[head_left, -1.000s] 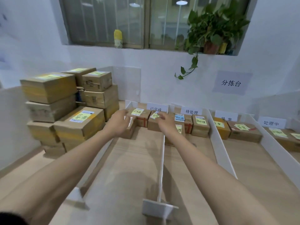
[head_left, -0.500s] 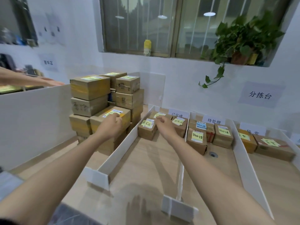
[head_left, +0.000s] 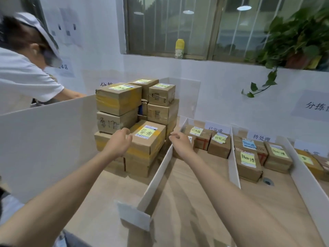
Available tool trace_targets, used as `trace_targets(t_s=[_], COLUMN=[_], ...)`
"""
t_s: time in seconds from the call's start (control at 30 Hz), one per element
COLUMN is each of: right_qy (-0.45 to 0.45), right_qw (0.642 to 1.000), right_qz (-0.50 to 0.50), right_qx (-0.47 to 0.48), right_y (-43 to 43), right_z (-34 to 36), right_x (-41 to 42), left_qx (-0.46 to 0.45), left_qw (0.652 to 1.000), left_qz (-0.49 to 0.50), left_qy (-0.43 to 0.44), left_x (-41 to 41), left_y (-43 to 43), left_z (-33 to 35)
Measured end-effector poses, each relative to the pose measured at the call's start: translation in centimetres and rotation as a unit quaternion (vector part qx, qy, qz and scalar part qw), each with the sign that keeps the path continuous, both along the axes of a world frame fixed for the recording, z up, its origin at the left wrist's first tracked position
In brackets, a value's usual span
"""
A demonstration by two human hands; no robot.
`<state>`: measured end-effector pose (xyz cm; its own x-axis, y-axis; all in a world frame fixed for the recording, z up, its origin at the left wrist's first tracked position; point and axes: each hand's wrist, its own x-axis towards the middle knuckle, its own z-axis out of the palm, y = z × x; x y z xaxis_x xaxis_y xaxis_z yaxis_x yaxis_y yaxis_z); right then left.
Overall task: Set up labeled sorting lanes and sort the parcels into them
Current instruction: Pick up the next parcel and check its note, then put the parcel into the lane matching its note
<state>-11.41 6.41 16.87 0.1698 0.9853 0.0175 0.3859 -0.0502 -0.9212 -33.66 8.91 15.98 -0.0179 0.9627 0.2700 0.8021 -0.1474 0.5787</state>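
Head view: wooden counter (head_left: 187, 202) split by white dividers (head_left: 156, 179) into labeled lanes, sorted parcels (head_left: 248, 163) lined up at far ends. Left of lanes, stack (head_left: 119, 98) of cardboard boxes. Left hand (head_left: 118, 142) at front box (head_left: 147, 152) left edge, right hand (head_left: 180, 143) just right of it, above first divider. Fingers (head_left: 127, 135) of both loosely curled, gripping nothing. Yellow note (head_left: 146, 133) on box top.

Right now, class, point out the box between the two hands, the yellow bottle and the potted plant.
box (head_left: 145, 134): head view, note on its top.
yellow bottle (head_left: 179, 48): head view, its body.
potted plant (head_left: 293, 38): head view, its leaves.
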Motion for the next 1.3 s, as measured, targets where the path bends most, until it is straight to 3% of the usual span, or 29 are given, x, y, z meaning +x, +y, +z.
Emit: trace_targets(t_s=[0.53,0.77,0.97,1.3], right_qy=[0.001,-0.003,-0.006,0.108], right_qw=[0.992,0.989,0.989,0.978], right_qz=[-0.087,-0.093,-0.1,-0.127], right_qx=[-0.091,-0.113,-0.11,-0.126], right_y=[10.1,11.6,12.4,12.8], right_z=[-5.9,-7.7,-8.5,-9.4], right_x=[-9.0,-10.4,-10.4,-10.2], left_qx=[-0.104,-0.161,-0.181,-0.196], left_qw=[0.984,0.974,0.972,0.971], left_qz=[-0.144,-0.154,-0.15,-0.126], left_qy=[0.022,0.04,-0.002,-0.052], left_x=[-3.7,-4.0,-3.9,-4.5], left_y=[14.2,16.9,18.0,18.7], left_z=[-5.0,-6.4,-6.9,-7.6])
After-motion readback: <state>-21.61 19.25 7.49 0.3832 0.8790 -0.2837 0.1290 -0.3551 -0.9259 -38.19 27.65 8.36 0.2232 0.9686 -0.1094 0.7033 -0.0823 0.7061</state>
